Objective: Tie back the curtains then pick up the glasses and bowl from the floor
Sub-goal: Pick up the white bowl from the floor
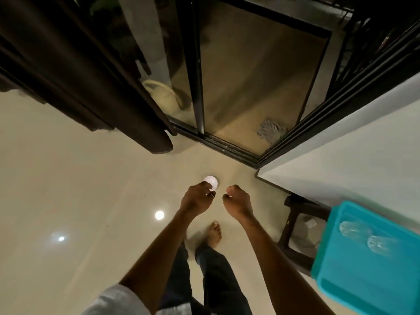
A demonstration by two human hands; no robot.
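Note:
A small white bowl [211,181] sits on the glossy cream floor just inside the sliding door. My left hand [196,198] hovers in front of it with half-curled fingers that overlap the bowl's near edge; I cannot tell if they touch it. My right hand [238,201] hangs beside it, loosely curled and holding nothing. Two clear glasses [354,229] [380,245] lie on a teal tray [354,285] at the right. The dark brown curtain [95,87] hangs bunched at the upper left.
A black-framed sliding glass door [197,87] stands ahead, with a mop head [270,130] and a pale bag [163,96] beyond the glass. A white wall [341,155] runs along the right. A dark stool [295,235] stands under the tray. My bare foot [214,233] is below my hands.

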